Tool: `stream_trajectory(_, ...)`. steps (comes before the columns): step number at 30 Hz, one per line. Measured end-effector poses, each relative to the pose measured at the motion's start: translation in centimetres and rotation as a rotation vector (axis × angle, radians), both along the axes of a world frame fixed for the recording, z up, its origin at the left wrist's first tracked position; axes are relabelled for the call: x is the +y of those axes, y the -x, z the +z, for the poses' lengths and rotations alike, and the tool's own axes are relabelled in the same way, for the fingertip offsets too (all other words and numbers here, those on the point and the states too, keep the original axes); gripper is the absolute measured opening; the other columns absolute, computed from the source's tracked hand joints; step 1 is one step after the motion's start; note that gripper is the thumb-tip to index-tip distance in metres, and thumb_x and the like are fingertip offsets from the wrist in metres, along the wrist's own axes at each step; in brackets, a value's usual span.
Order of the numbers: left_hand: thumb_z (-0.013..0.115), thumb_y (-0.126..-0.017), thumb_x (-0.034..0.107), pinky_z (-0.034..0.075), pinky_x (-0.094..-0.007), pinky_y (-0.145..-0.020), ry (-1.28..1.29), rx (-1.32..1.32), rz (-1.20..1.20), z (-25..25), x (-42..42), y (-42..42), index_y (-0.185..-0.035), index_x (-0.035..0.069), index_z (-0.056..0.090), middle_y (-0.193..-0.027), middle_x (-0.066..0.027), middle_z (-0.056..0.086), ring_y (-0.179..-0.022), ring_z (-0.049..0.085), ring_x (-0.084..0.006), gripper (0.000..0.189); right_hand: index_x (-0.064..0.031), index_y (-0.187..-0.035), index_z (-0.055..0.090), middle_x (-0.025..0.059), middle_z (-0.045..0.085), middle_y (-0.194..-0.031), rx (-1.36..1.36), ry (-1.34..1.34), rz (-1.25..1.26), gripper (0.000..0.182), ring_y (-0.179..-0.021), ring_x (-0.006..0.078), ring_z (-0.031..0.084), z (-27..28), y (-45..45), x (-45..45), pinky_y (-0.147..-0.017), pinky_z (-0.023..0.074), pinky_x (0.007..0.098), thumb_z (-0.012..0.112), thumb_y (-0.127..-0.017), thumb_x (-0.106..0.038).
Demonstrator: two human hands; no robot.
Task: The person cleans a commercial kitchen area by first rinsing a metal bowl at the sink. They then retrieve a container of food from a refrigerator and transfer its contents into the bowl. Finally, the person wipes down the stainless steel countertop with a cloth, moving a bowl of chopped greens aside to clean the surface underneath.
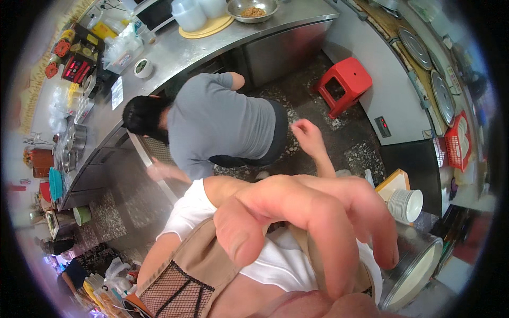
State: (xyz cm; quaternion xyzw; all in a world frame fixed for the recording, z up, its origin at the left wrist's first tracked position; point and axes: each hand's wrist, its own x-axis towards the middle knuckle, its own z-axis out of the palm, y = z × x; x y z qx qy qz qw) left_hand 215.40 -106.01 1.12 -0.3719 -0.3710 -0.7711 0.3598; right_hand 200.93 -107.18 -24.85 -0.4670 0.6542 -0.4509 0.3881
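My left hand (302,210) looms large, close to the camera. Its thumb stands apart from the bent fingers, and nothing shows in its grasp. The fingers curl down over my white shirt (278,258) and tan vest (199,238) with mesh. Beyond it reaches my right hand (309,137), loosely curled over the dark floor; no object is visible in it, and its palm is hidden. Just left of that hand, a person in a grey shirt (226,123) bends toward an open under-counter unit (139,151). That person's hand (161,169) is blurred at its edge.
A red plastic stool (346,83) stands on the floor ahead. The steel counter (175,59) curves along the left, bearing a steel bowl of food (253,12) and a white cup (143,67). At right are stacked white plates (405,204) and a large metal pot (417,270).
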Motion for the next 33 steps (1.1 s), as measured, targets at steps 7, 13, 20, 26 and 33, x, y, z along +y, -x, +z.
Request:
stream_trajectory(7,0.037,-0.086,0.053,0.037,-0.0376,-0.086,-0.04,0.123,-0.194,-0.5,-6.1,8.6,-0.091,0.002,0.062,-0.109,-0.029,0.048,-0.1,0.048,-0.0332,0.056,-0.0023,-0.088,0.057,0.0106,0.062,-0.074,0.093,0.043,0.2,0.016,-0.068,0.0166,0.059,4.9,5.1,-5.2,-0.064,0.0471,0.03,0.059,-0.08,-0.016)
stream_trajectory(13,0.039,-0.086,0.05,0.034,-0.0343,-0.09,-0.066,0.255,-0.286,-0.6,-13.7,16.1,-0.089,0.003,0.061,-0.111,-0.0278,0.047,-0.101,0.047,-0.0302,0.052,-0.0006,-0.084,0.059,0.0038,0.061,-0.075,0.091,-0.264,-0.255,0.012,-0.07,0.008,0.054,-1.9,19.8,0.5,-0.064,0.0452,0.0246,0.058,-0.082,-0.012)
stream_trajectory(20,0.054,-0.085,0.015,0.042,-0.0332,-0.088,-0.275,-0.421,0.044,-9.7,-23.7,30.2,-0.115,0.003,0.047,-0.117,-0.0091,0.051,-0.107,0.05,-0.0174,0.033,-0.0029,-0.084,0.059,0.004,0.059,-0.073,0.012,-0.408,-0.223,0.007,-0.067,0.0112,0.055,-11.3,29.7,0.1,-0.064,0.0455,0.0263,0.056,-0.081,-0.008)
stream_trajectory(26,0.061,-0.077,0.009,0.044,-0.031,-0.085,-0.649,-1.683,1.25,-38.4,-37.3,34.6,-0.114,0.002,0.051,-0.103,-0.0107,0.058,-0.097,0.055,-0.0203,0.039,-0.0023,-0.086,0.059,0.0081,0.061,-0.072,0.174,-0.33,0.051,0.011,-0.067,0.0126,0.059,-9.4,35.7,-12.5,-0.064,0.0467,0.0265,0.057,-0.081,-0.011)
stream_trajectory(33,0.063,-0.071,0.014,0.042,-0.0356,-0.089,-1.046,-1.913,1.632,-43.7,-45.1,26.0,-0.116,-0.001,0.045,-0.113,-0.0193,0.053,-0.106,0.052,-0.0302,0.05,-0.0034,-0.086,0.059,0.0015,0.058,-0.072,-0.157,-0.426,0.117,0.009,-0.063,0.0084,0.053,-13.9,43.2,-20.5,-0.059,0.0433,0.0227,0.057,-0.083,-0.012)
